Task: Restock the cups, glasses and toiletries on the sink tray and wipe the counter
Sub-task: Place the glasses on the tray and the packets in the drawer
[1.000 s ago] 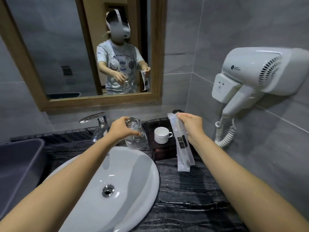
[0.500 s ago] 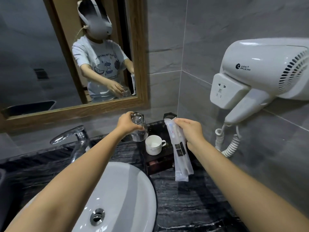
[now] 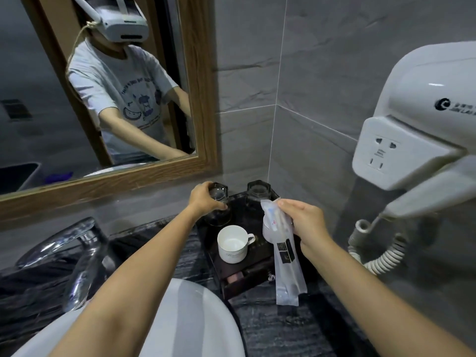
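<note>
A dark tray (image 3: 260,249) stands in the counter's back corner. My left hand (image 3: 203,198) grips a clear glass (image 3: 219,202), upside down, at the tray's back left. A second clear glass (image 3: 258,191) stands upside down at the tray's back right. On the tray's front left stands a white cup (image 3: 233,243). My right hand (image 3: 306,222) holds a clear toiletry packet (image 3: 286,264) by its top, so that it hangs over the tray's right side. Another white cup (image 3: 267,229) is mostly hidden behind the packet.
A white basin (image 3: 195,320) lies below my left arm, a chrome faucet (image 3: 77,251) to its left. The black marble counter (image 3: 278,331) runs in front of the tray. A wall hair dryer (image 3: 422,140) with a coiled cord (image 3: 378,256) juts out at the right. A wood-framed mirror (image 3: 201,99) hangs behind.
My view has moved closer to the tray. My left hand has carried the glass from above the basin to the tray's back left. My right hand with the packet has moved over the tray.
</note>
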Action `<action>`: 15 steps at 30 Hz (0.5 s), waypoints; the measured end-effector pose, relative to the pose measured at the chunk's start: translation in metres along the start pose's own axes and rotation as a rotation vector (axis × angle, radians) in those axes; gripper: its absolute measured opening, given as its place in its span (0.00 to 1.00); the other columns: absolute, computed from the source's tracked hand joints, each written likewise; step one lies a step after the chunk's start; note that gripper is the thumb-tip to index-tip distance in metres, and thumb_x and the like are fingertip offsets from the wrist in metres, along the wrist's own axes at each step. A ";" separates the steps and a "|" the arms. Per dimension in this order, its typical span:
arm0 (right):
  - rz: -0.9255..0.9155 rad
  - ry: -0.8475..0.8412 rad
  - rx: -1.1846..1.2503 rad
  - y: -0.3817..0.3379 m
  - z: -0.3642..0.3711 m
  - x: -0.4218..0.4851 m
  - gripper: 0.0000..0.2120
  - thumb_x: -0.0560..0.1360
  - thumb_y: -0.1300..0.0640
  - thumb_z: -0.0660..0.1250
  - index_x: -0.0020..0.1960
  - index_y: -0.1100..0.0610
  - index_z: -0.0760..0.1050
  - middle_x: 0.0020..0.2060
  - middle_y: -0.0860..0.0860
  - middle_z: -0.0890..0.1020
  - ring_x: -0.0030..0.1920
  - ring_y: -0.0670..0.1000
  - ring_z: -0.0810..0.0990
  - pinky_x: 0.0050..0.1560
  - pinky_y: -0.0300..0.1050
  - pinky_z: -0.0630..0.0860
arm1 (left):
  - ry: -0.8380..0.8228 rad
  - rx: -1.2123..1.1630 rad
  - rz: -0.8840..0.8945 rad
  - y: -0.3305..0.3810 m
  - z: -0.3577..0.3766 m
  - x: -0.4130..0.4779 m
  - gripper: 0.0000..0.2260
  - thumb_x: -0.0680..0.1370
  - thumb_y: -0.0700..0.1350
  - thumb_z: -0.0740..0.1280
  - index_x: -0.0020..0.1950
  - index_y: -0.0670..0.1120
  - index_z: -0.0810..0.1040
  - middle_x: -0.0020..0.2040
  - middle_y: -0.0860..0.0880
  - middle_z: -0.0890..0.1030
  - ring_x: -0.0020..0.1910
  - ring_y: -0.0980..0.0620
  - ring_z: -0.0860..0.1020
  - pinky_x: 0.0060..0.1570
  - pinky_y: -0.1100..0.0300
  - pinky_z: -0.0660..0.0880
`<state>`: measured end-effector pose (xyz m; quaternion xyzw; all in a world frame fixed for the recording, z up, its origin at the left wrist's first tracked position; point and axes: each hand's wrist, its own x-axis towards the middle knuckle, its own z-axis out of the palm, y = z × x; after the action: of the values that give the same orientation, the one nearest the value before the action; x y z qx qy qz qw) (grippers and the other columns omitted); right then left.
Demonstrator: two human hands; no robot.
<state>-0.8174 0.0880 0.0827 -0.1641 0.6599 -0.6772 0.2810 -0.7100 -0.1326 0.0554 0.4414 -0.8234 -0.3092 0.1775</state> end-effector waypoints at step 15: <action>0.042 0.028 0.003 0.006 0.015 0.009 0.03 0.72 0.60 0.69 0.42 0.55 0.82 0.40 0.51 0.84 0.45 0.51 0.82 0.53 0.48 0.78 | -0.079 0.056 0.009 -0.014 0.018 0.012 0.39 0.61 0.48 0.79 0.68 0.43 0.67 0.66 0.42 0.72 0.64 0.43 0.71 0.62 0.53 0.68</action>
<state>-0.8149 0.0709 0.0768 -0.1404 0.6662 -0.6744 0.2859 -0.7183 -0.1424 0.0324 0.4299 -0.8402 -0.3023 0.1337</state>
